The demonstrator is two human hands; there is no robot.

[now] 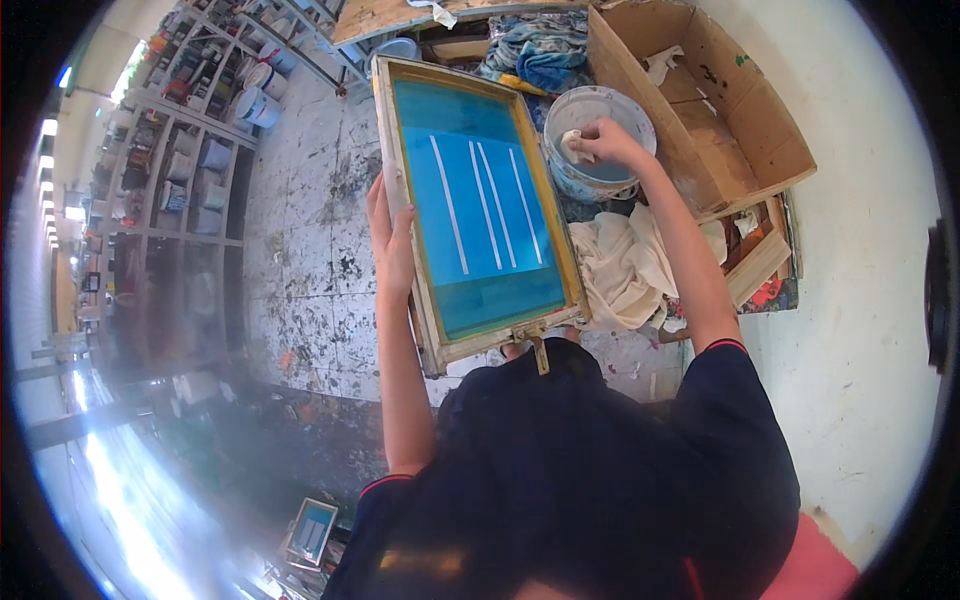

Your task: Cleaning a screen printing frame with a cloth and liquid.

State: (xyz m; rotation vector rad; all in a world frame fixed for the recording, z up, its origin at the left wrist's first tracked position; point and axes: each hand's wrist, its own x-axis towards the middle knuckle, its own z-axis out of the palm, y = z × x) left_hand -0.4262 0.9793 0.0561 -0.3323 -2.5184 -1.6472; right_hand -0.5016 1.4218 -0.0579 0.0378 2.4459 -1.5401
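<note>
A wooden-framed silkscreen (490,295) with blue mesh and several narrow white stripes is tilted up in front of me. Along its left side my left hand (393,240) grips the frame, thumb over the edge and fingers behind. My right hand (612,142) is closed on a crumpled whitish rag (573,147). That hand is over the mouth of a stained white bucket (592,103), which stands just right of the screen. A metal hinge clamp (541,352) hangs off the frame's near end.
A large open cardboard box (762,135) is behind the bucket at right, with a cream cloth (622,268) heaped below. Colourful rags (540,50) lie at the back. Shelves (190,235) with tubs line the left, and a smaller screen (311,530) is at lower left.
</note>
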